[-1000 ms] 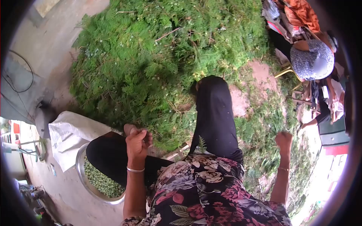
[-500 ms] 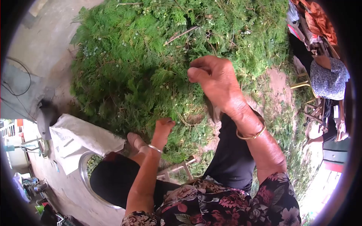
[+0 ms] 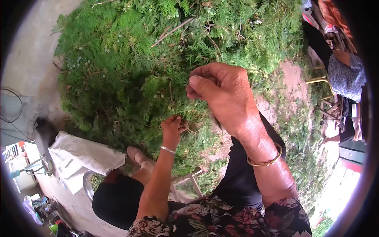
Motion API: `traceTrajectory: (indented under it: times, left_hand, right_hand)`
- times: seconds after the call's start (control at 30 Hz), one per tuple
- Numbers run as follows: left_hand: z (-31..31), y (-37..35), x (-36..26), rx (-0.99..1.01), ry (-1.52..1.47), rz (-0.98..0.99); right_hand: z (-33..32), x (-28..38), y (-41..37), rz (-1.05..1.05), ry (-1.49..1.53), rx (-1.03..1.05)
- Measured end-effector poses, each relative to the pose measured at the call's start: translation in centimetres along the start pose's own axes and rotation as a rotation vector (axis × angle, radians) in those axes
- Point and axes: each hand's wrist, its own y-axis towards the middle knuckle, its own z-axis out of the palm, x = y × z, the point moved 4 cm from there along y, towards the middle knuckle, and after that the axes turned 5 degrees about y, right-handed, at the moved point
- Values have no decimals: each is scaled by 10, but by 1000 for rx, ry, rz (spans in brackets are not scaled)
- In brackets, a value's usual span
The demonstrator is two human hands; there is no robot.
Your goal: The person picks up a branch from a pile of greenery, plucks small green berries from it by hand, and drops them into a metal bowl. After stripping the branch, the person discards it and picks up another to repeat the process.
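My left hand (image 3: 172,128) is low over the pile, its fingers closed around the lower end of a thin evergreen sprig (image 3: 171,94) that points up and away. My right hand (image 3: 223,93) hangs higher and nearer the camera, with thumb and fingers curled together; whatever they pinch, if anything, I cannot tell. Beneath both hands spreads a large heap of cut evergreen branches (image 3: 118,51), feathery and dotted with small pale-green cones. By my left knee stands a round metal basin (image 3: 87,185) with small green cones (image 3: 96,181) in it, partly hidden by my leg.
A white sack (image 3: 85,152) lies beside the basin. Bare brown twigs (image 3: 173,32) lie on the heap. At right another person in a speckled grey garment (image 3: 347,77) sits near a metal-framed chair (image 3: 320,81). A wooden stool leg (image 3: 194,183) shows under me.
My left hand has risen slightly and a sprig now shows above its fingers. My right hand has shifted a little left and turned, its fingers still curled. The view has moved slightly.
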Motion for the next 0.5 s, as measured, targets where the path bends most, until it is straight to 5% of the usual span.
traceTrajectory:
  times: [0.23, 0.33, 0.5]
  left_hand:
    - [-14, -90, -115, 42, -64, 229]
    - [-20, -125, -164, 54, -210, 286]
    - [-23, -161, -225, 158, -136, 378]
  right_hand:
    - [8, -14, -2, -155, -35, 44]
    - [26, -12, -9, -260, -381, 206]
    - [58, -10, -20, -454, -553, 476]
